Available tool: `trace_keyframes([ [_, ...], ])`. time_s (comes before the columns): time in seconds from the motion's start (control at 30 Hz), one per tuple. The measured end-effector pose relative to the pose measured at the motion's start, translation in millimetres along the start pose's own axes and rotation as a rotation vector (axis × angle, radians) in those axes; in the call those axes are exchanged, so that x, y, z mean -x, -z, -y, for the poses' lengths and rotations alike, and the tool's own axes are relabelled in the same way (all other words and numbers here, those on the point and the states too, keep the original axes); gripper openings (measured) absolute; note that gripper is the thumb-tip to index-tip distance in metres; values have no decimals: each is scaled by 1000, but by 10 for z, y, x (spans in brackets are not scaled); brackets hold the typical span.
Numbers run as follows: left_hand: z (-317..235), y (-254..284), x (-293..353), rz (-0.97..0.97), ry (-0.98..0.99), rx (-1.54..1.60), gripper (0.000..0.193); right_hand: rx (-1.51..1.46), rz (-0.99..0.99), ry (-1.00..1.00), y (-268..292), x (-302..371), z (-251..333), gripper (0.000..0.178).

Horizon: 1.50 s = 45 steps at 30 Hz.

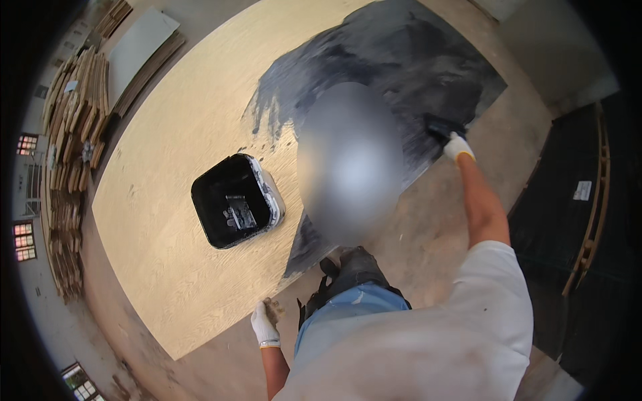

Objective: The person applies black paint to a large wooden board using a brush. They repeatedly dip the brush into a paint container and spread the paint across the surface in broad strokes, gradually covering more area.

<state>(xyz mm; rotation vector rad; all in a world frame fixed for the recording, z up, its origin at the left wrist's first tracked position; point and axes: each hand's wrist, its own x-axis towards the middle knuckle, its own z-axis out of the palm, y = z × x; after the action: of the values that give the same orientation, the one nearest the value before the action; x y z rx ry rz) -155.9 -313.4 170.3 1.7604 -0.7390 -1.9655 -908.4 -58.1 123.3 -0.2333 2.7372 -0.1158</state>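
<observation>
At the lower centre, the left hand (pixel 265 326), white-gloved, points up the frame beside the near edge of a pale panel (pixel 160 267); I cannot tell how its fingers stand. At centre left, a square black bucket (pixel 215 194) sits on the panel. At upper right, the outstretched right hand (pixel 459 146), gloved, grips a dark tool (pixel 441 125) over dark coating (pixel 414 50). Boards (pixel 70 134) stand stacked far left.
</observation>
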Motion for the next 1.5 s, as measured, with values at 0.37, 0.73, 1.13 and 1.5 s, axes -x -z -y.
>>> trace_keyframes([
  [0.37, -16, -886, -167, 183, -8, 322, 27, 108, 515, 264, -704, 3280, 1173, 91],
  [0.73, -933, -973, -416, 319, -59, 382, 35, -108, 189, 1, -878, 2501, 867, 82],
  [1.13, -1118, -1316, -626, 662, 174, 540, 39, -80, 88, 30, -838, 2392, 767, 52],
  [1.5, -1449, -1018, -849, 557, 46, 805, 28, -44, 150, -44, -760, 2291, 820, 73],
])
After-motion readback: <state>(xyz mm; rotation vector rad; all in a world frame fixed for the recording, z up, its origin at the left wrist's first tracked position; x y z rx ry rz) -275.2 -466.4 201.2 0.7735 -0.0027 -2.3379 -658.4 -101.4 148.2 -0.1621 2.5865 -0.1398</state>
